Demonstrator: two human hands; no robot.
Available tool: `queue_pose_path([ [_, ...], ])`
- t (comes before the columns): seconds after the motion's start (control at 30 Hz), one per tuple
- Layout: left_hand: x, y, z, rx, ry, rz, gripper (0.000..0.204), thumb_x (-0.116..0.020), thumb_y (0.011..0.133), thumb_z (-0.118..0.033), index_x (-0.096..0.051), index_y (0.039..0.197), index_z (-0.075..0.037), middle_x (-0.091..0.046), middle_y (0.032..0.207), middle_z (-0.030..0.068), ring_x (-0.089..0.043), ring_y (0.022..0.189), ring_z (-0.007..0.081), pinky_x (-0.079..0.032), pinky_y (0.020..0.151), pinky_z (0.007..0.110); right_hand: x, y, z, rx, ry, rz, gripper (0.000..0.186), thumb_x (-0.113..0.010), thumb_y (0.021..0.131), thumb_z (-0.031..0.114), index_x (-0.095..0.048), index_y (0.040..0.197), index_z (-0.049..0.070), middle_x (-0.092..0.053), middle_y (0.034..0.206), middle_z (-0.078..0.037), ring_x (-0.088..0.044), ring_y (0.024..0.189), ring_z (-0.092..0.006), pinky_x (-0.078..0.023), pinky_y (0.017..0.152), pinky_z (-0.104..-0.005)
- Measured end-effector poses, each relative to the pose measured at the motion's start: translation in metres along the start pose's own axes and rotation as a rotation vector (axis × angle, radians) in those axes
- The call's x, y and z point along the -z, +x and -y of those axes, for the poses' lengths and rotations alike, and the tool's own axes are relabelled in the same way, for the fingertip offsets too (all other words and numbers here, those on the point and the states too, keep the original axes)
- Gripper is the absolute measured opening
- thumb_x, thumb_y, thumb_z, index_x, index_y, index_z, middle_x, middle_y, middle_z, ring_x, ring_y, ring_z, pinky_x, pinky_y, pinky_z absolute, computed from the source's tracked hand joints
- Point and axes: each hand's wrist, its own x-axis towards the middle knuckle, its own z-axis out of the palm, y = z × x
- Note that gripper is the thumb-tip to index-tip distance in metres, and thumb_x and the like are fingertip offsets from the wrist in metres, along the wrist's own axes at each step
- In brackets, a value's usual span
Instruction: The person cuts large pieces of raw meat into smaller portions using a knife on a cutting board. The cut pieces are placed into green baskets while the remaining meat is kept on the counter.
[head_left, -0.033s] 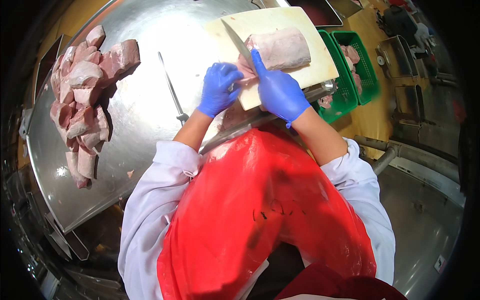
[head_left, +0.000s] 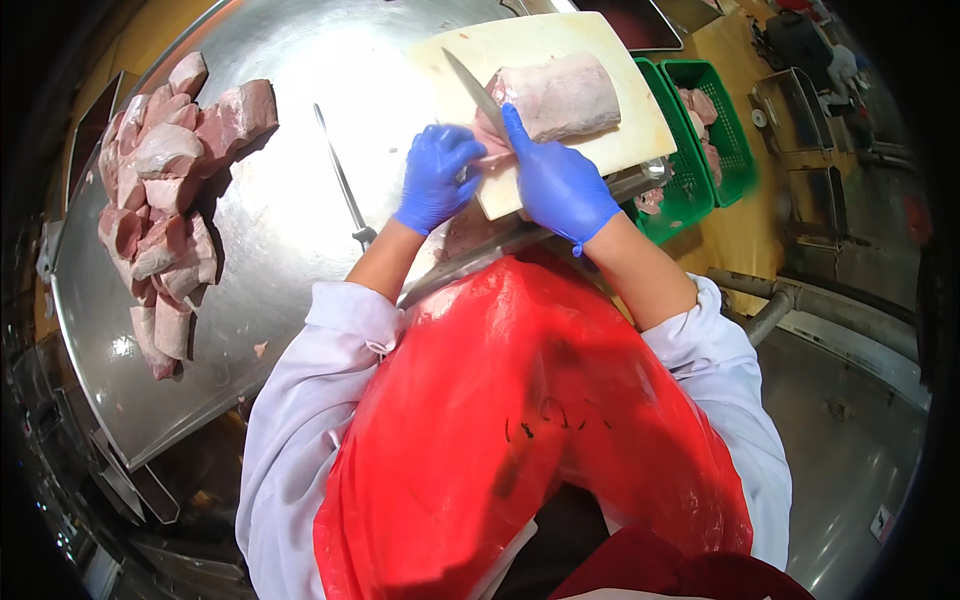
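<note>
A pale slab of raw meat (head_left: pixel 565 97) lies on the white cutting board (head_left: pixel 640 140). In my right hand (head_left: pixel 560 185), gloved in blue, is a knife (head_left: pixel 468 80), with my index finger stretched along it. The blade slants up and left across the meat's left end, where a thin flap (head_left: pixel 493 145) reaches toward my other hand. Also gloved in blue, my left hand (head_left: pixel 437 178) has its fingers curled and pinches the flap's edge. The knife's handle is hidden inside my right hand.
A sharpening steel (head_left: pixel 342 175) lies on the metal table (head_left: pixel 270 300) left of my left hand. Several cut meat pieces (head_left: pixel 165 190) are heaped at the table's left. Two green baskets (head_left: pixel 735 130) with meat in them stand right of the board.
</note>
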Motion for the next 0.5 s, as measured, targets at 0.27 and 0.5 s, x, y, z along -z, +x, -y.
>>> queue_pose_path([
  [0.27,0.004,0.003,0.008,0.054,-0.044,0.008,0.023,-0.071,0.068,-0.009,-0.063,0.090,-0.013,-0.061,0.101,0.0090,-0.056,0.096,0.0338,-0.047,0.082,0.045,0.029,-0.106,-0.061,0.095,-0.347,0.224,0.086,-0.055,0.083,0.002,-0.019,0.160,0.014,-0.064,0.073,-0.014,-0.065,0.062,-0.0330,-0.053,0.055,-0.0459],
  [0.5,0.028,-0.021,0.030,0.569,-0.637,-0.288,0.019,-0.060,0.085,0.007,-0.061,0.100,-0.005,-0.061,0.099,0.0049,-0.059,0.098,0.0166,-0.047,0.088,0.032,0.023,-0.195,-0.173,0.100,-0.319,0.091,0.084,-0.058,0.085,0.001,-0.024,0.160,0.020,-0.066,0.077,-0.014,-0.064,0.060,-0.0301,-0.051,0.053,-0.0418],
])
